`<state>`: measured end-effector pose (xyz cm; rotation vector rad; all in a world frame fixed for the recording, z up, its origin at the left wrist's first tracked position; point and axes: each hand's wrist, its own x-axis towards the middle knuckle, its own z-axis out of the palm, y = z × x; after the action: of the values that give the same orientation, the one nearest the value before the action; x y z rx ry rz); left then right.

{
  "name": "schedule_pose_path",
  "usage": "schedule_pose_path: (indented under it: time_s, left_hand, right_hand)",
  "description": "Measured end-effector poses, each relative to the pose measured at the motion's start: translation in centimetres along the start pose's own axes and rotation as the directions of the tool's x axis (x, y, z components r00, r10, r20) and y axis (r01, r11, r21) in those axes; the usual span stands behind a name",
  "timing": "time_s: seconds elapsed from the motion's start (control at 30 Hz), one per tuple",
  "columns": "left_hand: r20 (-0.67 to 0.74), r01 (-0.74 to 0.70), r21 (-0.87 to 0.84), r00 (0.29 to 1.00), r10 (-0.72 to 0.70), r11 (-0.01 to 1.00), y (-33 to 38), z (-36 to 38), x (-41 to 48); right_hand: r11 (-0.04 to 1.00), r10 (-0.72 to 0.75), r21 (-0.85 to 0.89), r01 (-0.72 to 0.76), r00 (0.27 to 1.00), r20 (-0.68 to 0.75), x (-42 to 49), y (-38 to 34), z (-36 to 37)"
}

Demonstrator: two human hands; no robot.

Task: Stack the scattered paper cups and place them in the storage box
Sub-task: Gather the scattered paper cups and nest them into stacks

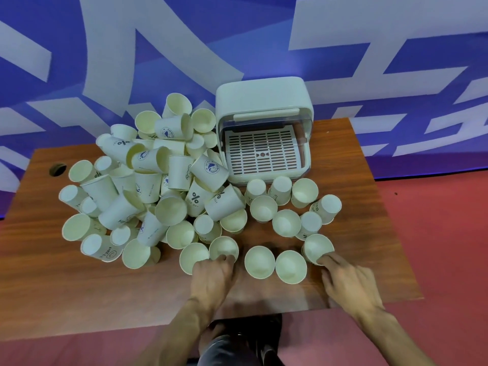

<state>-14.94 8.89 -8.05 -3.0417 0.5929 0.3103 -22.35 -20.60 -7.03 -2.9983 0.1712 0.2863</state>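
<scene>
The paper cups [148, 180] lie heaped on the wooden table [79, 291] left of the white storage box [264, 99], whose front stands open over a slotted tray [264, 151]. More cups stand upright in front of it. One tipped cup [196, 200] reads "%" above "DAY", another [105, 250] "HELLO", and a third [210, 169] bears a round blue emblem too small to read. The left hand [211, 276] hooks curled fingers over the rim of a near cup [224, 248], while the right hand [348, 282] touches the rim of an end cup [317, 248] with straight fingers, gripping nothing.
</scene>
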Motion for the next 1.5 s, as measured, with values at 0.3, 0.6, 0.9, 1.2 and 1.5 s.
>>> schedule_pose_path:
  time_s: [0.3,0.6,0.9,1.2,1.5]
  left_hand:
    - [-0.242,-0.040,-0.153,0.970,0.002,0.987,0.0,-2.1,-1.7]
    - [-0.395,-0.166,-0.171,0.915,0.086,0.971,1.9,-5.9,-2.9]
    - [-0.283,-0.292,-0.187,0.930,0.233,0.938,4.1,-3.5,-3.6]
    - [-0.093,-0.315,-0.177,0.948,0.303,0.932,3.6,1.9,-2.0]
    - [-0.127,-0.286,-0.329,0.958,0.258,0.900,4.1,3.8,-0.7]
  right_hand:
    - [0.992,0.118,0.051,-0.112,0.981,-0.157,-1.2,-1.2,-2.4]
    - [0.972,0.019,0.222,0.079,0.913,-0.408,-2.7,-3.4,-5.4]
    - [0.936,-0.156,0.239,0.260,0.911,-0.382,-3.9,-4.0,-2.0]
    - [0.935,-0.200,0.276,0.224,0.973,-0.111,-2.5,-3.6,3.5]
    - [0.932,-0.123,0.332,0.144,0.989,-0.084,-1.7,-4.2,3.9]
